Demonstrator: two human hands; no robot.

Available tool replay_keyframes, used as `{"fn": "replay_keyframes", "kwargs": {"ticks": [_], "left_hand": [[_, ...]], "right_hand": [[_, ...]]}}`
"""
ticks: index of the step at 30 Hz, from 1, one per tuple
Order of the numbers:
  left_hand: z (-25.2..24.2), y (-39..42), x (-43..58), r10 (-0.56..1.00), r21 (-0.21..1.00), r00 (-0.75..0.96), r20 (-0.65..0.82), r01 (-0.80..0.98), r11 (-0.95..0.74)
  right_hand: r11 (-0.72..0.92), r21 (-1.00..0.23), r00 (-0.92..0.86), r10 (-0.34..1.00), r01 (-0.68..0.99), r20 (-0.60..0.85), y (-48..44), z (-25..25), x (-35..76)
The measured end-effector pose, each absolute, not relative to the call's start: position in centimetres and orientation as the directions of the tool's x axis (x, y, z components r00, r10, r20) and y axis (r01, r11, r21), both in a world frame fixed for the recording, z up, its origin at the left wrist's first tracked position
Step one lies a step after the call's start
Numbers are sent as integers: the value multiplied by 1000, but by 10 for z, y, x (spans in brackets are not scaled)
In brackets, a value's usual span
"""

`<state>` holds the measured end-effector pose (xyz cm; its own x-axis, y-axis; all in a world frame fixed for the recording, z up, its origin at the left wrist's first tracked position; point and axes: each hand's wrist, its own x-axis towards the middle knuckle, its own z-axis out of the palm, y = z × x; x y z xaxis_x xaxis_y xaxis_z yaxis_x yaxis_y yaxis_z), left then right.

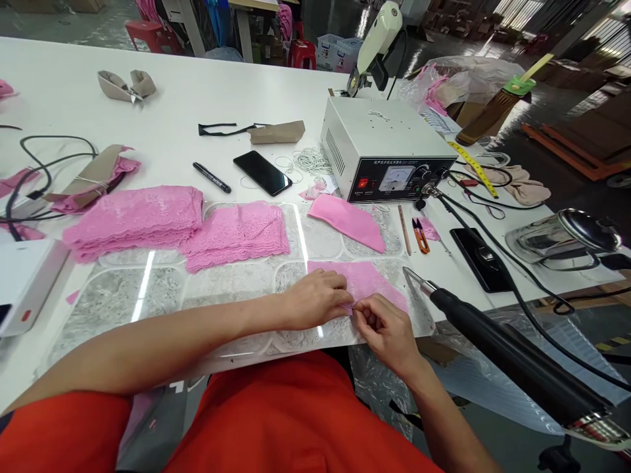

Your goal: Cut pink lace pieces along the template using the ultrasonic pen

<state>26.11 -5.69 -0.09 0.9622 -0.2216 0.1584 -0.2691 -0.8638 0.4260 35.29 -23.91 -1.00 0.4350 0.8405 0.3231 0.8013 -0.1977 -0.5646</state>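
Note:
A thin pink fabric piece (378, 281) lies on the marble-patterned mat (227, 286) in front of me. My left hand (315, 299) rests on its left part, fingers bent and closed at the near edge. Right beside those fingertips, my right hand (387, 332) pinches at the same edge, thumb against forefinger. Whatever small bit sits between the fingertips is too small to make out. Just beyond lies a smooth pink padded piece (349, 222). Two stacks of pink lace fabric, a larger stack (135, 220) and a smaller stack (239, 233), are on the left.
A black handheld tool (513, 348) with a metal tip juts in from the right, cabled to a grey control box (389, 148). Orange thread snips (420, 236), a pencil (404, 230), phones (263, 173) and a lidded glass jug (562, 240) are on the table.

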Motion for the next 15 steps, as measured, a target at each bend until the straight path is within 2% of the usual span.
{"fn": "replay_keyframes", "kwargs": {"ticks": [8,15], "left_hand": [[-2,-61,268,-194,493,968,156,-247,-835],[0,-62,268,-150,549,976,160,-215,-808]], "right_hand": [[-165,-522,430,789,837,440,-239,-12,349],[-177,-505,444,758,845,477,-238,-15,345]]}}
